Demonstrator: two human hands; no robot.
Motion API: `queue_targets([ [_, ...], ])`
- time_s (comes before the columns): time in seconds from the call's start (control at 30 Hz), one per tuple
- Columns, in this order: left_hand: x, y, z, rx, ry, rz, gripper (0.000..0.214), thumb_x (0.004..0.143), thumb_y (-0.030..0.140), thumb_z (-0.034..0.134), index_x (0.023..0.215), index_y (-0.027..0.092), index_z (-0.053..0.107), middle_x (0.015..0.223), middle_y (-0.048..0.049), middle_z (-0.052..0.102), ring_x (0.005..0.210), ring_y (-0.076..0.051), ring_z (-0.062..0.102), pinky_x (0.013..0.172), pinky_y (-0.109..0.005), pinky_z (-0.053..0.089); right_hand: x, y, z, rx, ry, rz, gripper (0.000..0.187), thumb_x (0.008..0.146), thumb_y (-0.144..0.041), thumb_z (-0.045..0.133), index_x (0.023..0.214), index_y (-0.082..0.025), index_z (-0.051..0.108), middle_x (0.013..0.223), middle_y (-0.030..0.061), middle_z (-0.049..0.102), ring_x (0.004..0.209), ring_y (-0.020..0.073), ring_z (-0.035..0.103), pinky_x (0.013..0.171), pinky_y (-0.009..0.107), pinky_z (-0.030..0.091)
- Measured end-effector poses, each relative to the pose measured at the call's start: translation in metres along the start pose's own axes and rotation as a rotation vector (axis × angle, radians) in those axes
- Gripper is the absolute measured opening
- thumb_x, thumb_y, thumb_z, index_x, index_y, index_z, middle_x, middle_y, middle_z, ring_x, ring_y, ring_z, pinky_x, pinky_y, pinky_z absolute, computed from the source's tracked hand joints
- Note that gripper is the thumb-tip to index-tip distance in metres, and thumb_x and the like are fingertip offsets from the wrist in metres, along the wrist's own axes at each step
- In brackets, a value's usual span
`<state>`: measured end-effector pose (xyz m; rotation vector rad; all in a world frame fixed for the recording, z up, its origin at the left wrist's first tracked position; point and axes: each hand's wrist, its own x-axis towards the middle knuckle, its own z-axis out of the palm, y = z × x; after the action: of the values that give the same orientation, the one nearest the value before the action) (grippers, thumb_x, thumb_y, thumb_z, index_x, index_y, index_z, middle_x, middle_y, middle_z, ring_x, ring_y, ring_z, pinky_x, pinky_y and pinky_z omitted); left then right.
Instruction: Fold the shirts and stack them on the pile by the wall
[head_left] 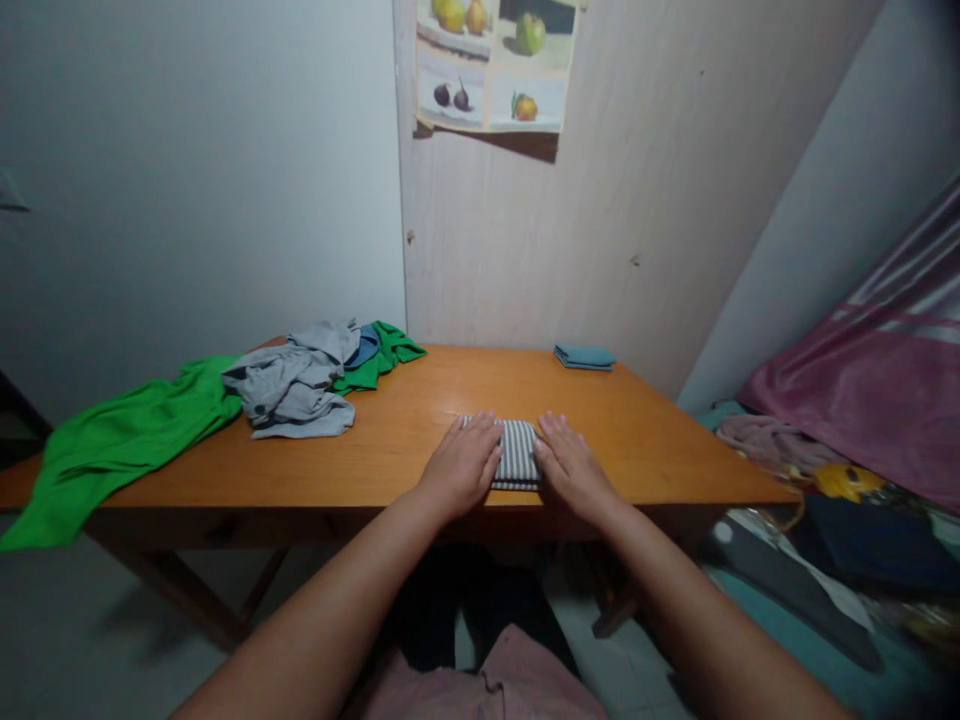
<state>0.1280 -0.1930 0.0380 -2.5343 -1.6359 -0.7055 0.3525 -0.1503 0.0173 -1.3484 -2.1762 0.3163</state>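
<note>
1. Left hand (459, 462) and right hand (571, 466), both flat and open, press the folded striped cloth (517, 452) at the near desk (660, 450) edge.
2. Grey clothes (292, 385) and green garment (120, 435) far left.
3. Folded blue cloth (585, 356) at the back.

Tabletop (420, 395) lay open across the middle, clothes heap (296, 390) crowded its left end, folded blue cloth (584, 356) sat far back, striped cloth (516, 452) occupied the near edge

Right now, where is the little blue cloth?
In the head view, the folded blue cloth lies at the far right of the table, near the wall, beyond the striped cloth.
</note>
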Motion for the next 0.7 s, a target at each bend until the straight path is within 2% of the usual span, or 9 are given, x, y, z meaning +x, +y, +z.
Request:
queue_targets([
  [0.13,0.005,0.009,0.011,0.047,-0.137,-0.003,0.060,0.105,0.045,0.034,0.156,0.015,0.040,0.166,-0.0141,0.032,0.155,-0.029,0.027,0.125,-0.053,0.024,-0.012,-0.012,0.008,-0.111,-0.114,-0.006,0.060,0.105,-0.046,0.029,0.160,-0.022,0.035,0.166,0.0084,0.032,0.157,0.0290,0.018,0.123,0.062,0.013],
  [0.3,0.002,0.002,0.017,0.038,-0.211,-0.023,0.064,0.104,0.051,0.032,0.158,0.018,0.036,0.166,-0.0125,0.032,0.155,-0.029,0.025,0.124,-0.055,0.022,-0.012,-0.014,0.012,-0.071,-0.092,-0.009,0.058,0.105,-0.044,0.033,0.159,-0.022,0.038,0.163,0.0097,0.037,0.155,0.0300,0.024,0.123,0.062,0.015],
  [0.37,0.004,-0.004,0.014,-0.004,-0.238,-0.018,0.066,0.104,0.054,0.032,0.158,0.018,0.037,0.166,-0.0133,0.033,0.155,-0.030,0.027,0.124,-0.055,0.023,-0.012,-0.014,0.012,-0.012,-0.034,-0.019,0.057,0.104,-0.043,0.036,0.155,-0.019,0.045,0.161,0.0120,0.041,0.153,0.0313,0.029,0.123,0.061,0.018],
  [0.47,0.012,-0.013,0.004,-0.085,-0.248,0.048,0.061,0.103,0.053,0.035,0.152,0.018,0.046,0.159,-0.0143,0.045,0.149,-0.029,0.039,0.121,-0.049,0.031,-0.016,-0.016,0.011,0.147,0.161,-0.056,0.052,0.103,-0.042,0.040,0.143,-0.015,0.059,0.152,0.0161,0.053,0.147,0.0308,0.042,0.122,0.054,0.029],
  [0.6,0.033,-0.025,-0.009,-0.085,-0.184,0.081,0.046,0.103,0.046,0.039,0.132,0.021,0.062,0.139,-0.0118,0.065,0.129,-0.026,0.059,0.110,-0.039,0.044,-0.038,-0.027,0.006,0.439,0.432,-0.019,0.039,0.101,-0.042,0.047,0.121,-0.019,0.072,0.126,0.0137,0.071,0.120,0.0267,0.064,0.106,0.042,0.047],
  [0.7,0.051,-0.035,-0.011,-0.002,-0.136,0.039,0.045,0.102,0.043,0.040,0.132,0.017,0.061,0.140,-0.0141,0.063,0.132,-0.027,0.056,0.112,-0.038,0.040,-0.060,-0.036,0.004,0.649,0.412,0.111,0.036,0.099,-0.048,0.053,0.099,-0.020,0.074,0.099,0.0093,0.075,0.096,0.0246,0.068,0.087,0.036,0.052],
])
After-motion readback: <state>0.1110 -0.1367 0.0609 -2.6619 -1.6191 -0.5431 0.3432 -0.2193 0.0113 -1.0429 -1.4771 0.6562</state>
